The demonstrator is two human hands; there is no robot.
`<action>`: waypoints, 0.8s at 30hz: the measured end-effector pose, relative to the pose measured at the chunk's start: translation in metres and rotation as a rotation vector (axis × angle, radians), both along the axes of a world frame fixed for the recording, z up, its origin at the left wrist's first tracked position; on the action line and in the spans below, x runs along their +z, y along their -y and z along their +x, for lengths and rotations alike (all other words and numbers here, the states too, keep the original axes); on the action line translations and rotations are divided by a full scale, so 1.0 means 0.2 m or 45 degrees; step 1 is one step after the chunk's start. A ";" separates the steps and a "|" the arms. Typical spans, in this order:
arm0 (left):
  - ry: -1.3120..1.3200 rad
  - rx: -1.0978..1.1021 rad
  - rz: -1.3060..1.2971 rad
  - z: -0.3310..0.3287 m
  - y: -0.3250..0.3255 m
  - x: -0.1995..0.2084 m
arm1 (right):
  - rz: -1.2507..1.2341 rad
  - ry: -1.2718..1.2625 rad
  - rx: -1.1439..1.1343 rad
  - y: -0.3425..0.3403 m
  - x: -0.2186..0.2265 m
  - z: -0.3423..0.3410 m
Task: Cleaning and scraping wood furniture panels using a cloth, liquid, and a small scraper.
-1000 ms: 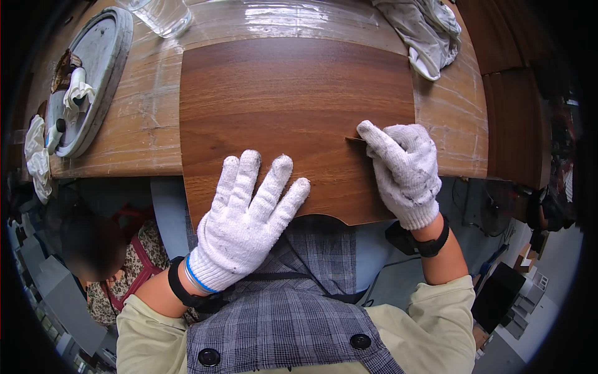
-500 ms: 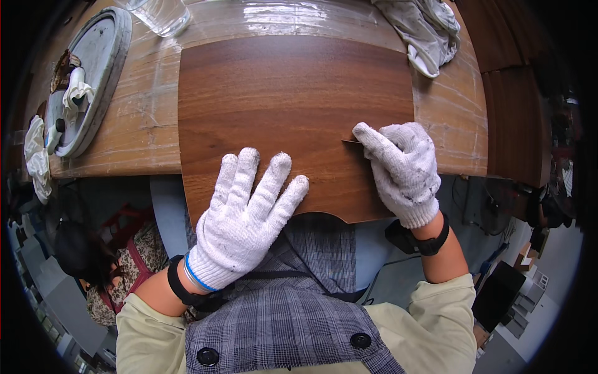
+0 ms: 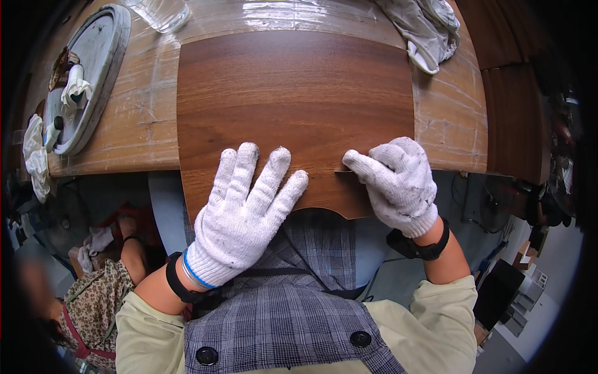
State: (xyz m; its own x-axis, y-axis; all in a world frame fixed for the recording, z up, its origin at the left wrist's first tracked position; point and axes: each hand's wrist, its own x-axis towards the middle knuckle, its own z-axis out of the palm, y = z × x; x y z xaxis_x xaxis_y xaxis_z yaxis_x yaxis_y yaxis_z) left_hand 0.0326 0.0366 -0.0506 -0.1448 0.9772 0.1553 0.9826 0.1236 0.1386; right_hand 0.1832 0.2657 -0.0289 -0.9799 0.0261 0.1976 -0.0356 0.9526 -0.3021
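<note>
A brown wood-grain board (image 3: pixel 293 93) lies on the wrapped table, its near edge overhanging toward me with a shallow curved cut-out. My left hand (image 3: pixel 240 218), in a white knitted glove, rests flat on the board's near left part, fingers spread. My right hand (image 3: pixel 398 181), gloved alike, is closed over the board's near right part, index finger pointing left. A thin flat piece (image 3: pixel 344 172), brownish at its edge, sticks out under that finger; the hand hides the rest, and I cannot tell its kind.
At the left stands a grey oval tray (image 3: pixel 118 75) with a small bottle and crumpled cloths. A clear container (image 3: pixel 163 14) is at the back, a grey-white cloth (image 3: pixel 427 34) at the back right. Brown panels (image 3: pixel 514 118) stand right. Another person (image 3: pixel 93 299) is at lower left.
My right hand has slid toward me and slightly left over the board, with the thin piece in it. My left hand has stayed in place. The other person has shifted.
</note>
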 end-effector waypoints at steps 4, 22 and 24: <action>-0.017 0.006 0.005 0.00 0.01 0.00 | 0.022 -0.051 -0.006 0.00 0.01 0.00; 0.002 0.010 -0.005 0.01 0.00 0.01 | 0.022 -0.059 0.007 0.00 0.00 0.00; 0.003 0.011 -0.007 0.01 0.00 0.01 | 0.028 -0.042 -0.008 0.00 0.00 0.00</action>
State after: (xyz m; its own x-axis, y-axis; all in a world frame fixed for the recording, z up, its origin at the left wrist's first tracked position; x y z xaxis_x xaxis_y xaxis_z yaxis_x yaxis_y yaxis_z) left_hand 0.0341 0.0368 -0.0493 -0.1533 0.9768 0.1495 0.9812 0.1326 0.1401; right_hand 0.1836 0.2656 -0.0280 -0.9726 0.0276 0.2307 -0.0392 0.9592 -0.2800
